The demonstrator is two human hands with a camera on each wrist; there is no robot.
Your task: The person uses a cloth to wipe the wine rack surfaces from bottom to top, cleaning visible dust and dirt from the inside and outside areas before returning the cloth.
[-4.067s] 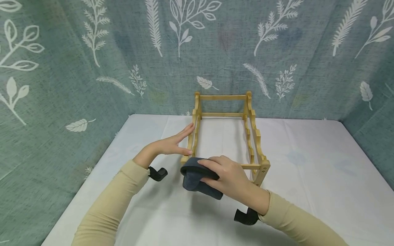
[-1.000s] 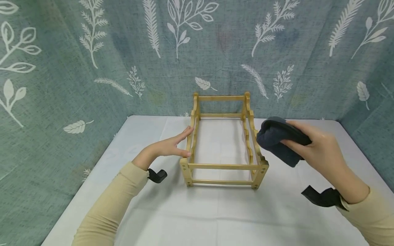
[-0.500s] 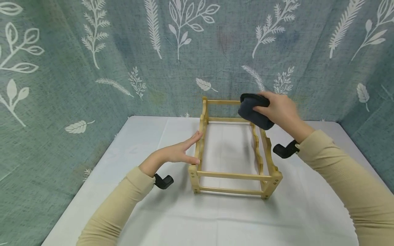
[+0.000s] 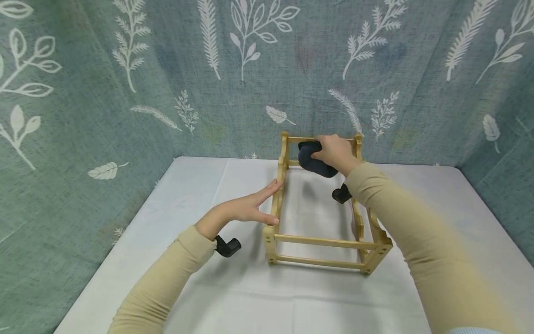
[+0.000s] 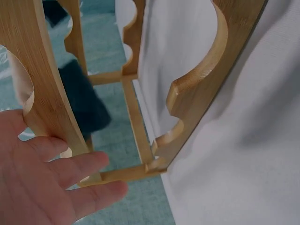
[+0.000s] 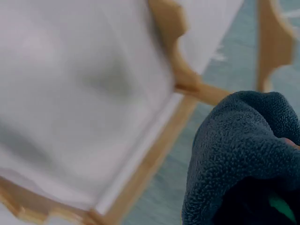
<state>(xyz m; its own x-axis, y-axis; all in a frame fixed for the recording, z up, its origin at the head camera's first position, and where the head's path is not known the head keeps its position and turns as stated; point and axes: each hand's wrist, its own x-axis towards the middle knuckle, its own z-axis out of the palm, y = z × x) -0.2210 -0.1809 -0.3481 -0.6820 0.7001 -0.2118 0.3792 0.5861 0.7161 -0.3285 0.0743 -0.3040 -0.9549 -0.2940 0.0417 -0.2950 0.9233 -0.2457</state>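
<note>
Pinching a fuzzy dark-blue item (image 4: 315, 163), the right hand (image 4: 335, 151) hovered over the far end of a wooden rack (image 4: 325, 241); the left hand (image 4: 249, 208), spread, touched its left side.

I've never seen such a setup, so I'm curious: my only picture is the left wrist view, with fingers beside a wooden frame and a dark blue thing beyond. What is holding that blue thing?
Observer: In the head view, the person's right hand grips the dark blue thing.
Visitor: It's blurry for me. What is its surface like?
Observer: Fuzzy, rather like towelling, as the right wrist view shows.
Visitor: And how is the frame built at the end nearest the person?
Observer: In the head view, two rails, one above the other, cross that end of the wooden frame.
</note>
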